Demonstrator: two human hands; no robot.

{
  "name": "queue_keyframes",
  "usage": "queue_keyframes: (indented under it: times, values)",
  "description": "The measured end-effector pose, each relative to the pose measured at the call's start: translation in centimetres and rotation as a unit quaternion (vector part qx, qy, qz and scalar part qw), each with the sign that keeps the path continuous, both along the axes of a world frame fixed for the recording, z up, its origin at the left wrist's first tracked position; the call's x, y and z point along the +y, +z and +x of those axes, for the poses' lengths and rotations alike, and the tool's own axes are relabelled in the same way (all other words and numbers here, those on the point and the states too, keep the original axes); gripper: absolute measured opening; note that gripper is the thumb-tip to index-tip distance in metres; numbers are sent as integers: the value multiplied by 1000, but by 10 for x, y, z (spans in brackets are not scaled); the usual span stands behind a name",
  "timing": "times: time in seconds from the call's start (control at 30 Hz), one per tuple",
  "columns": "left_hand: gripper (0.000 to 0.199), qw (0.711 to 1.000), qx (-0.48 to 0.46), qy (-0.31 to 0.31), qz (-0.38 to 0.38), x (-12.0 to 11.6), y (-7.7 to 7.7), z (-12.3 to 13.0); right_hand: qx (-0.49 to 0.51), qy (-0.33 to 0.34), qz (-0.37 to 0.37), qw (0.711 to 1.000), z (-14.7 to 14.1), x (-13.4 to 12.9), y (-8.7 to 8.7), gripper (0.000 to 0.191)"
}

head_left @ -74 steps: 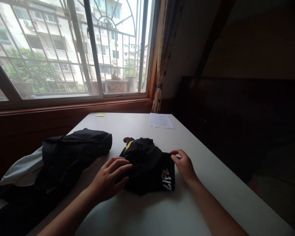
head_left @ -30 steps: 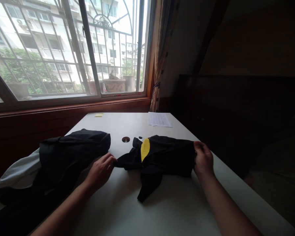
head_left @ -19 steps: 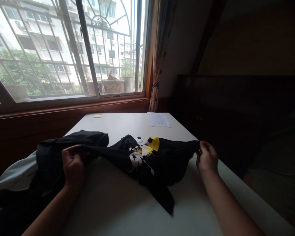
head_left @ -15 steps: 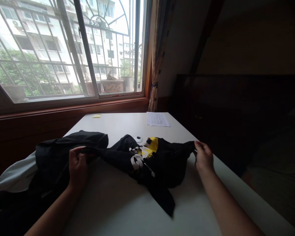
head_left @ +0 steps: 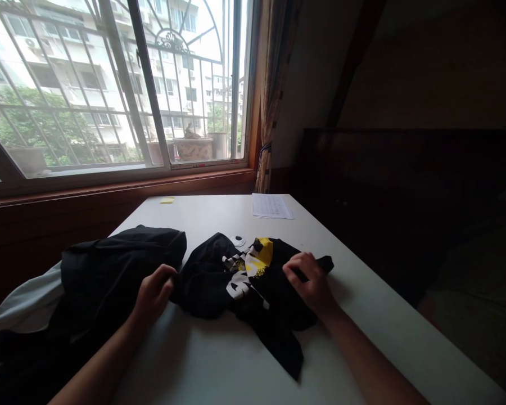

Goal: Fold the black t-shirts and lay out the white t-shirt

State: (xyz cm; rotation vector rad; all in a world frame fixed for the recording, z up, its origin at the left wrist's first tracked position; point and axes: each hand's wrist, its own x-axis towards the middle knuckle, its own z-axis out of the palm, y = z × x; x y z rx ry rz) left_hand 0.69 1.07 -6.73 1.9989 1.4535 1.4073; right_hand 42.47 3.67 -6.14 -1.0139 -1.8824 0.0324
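Observation:
A crumpled black T-shirt (head_left: 211,281) with a yellow and white print lies on the white table (head_left: 219,360). One tapered end of it points toward me. At the shirt's left edge, my left hand (head_left: 155,289) is closed on a bit of the dark cloth. Over the shirt's right part, my right hand (head_left: 312,284) has its fingers curled and pinched at the fabric; the exact grip is partly hidden. A short end of the shirt sticks out beyond that hand's knuckles.
A heap of dark clothing (head_left: 122,264) with a pale piece (head_left: 31,298) lies at the left. Behind the shirt is a round white object (head_left: 238,241) with a dark centre. Papers (head_left: 272,206) and a yellow note (head_left: 167,200) lie at the table's far end, below a barred window.
Both hands have moved inward, the right one farther, from the shirt's right end to over its body. The stretched shirt has slackened and bunched on the table.

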Motion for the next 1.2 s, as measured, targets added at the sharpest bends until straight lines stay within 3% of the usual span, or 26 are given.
queue_keyframes:
  times: [0.07, 0.1, 0.2, 0.37, 0.5, 0.67, 0.73, 0.93, 1.0, 1.03, 1.07, 1.13, 1.2]
  values:
    - [22, 998, 36, -48, 0, -1, 1, 4, -59, 104, -49, 992, -21, -12, 0, 9]
    - [21, 997, 48, -65, 1, -1, 2, 6, -93, 145, -78, 982, -30, -17, -1, 19]
    - [20, 992, 72, -102, -10, 0, 2, 9, -179, 196, -138, 954, -48, -24, -6, 45]
    - [23, 979, 111, -165, -47, 0, 2, 13, -214, 147, -155, 953, -39, -13, -15, 50]
    - [29, 949, 129, -264, -117, -4, 7, 23, -219, 39, -150, 963, -8, 7, -23, 55]
    - [29, 890, 145, -359, -239, -16, 13, 42, -119, -181, -159, 963, 46, 32, -42, 36]
    - [30, 858, 120, -398, -300, -23, 11, 48, -56, -223, -168, 959, 65, 39, -49, 29]
    - [55, 695, 39, -550, -462, -44, 14, 59, -41, -206, -189, 959, 79, 50, -65, 27]
    - [60, 667, 4, -568, -482, -47, 22, 59, -57, -189, -201, 960, 72, 51, -70, 33]
    - [60, 679, -21, -560, -475, -46, 25, 59, -65, -173, -209, 960, 68, 51, -72, 36]
    - [58, 712, -49, -535, -452, -43, 28, 58, -71, -154, -218, 961, 63, 51, -73, 38]
    - [48, 824, -94, -428, -359, -35, 29, 55, -76, -104, -234, 964, 53, 49, -72, 41]
    - [37, 928, -80, -285, -225, -22, 24, 50, -74, -35, -246, 966, 43, 45, -68, 41]
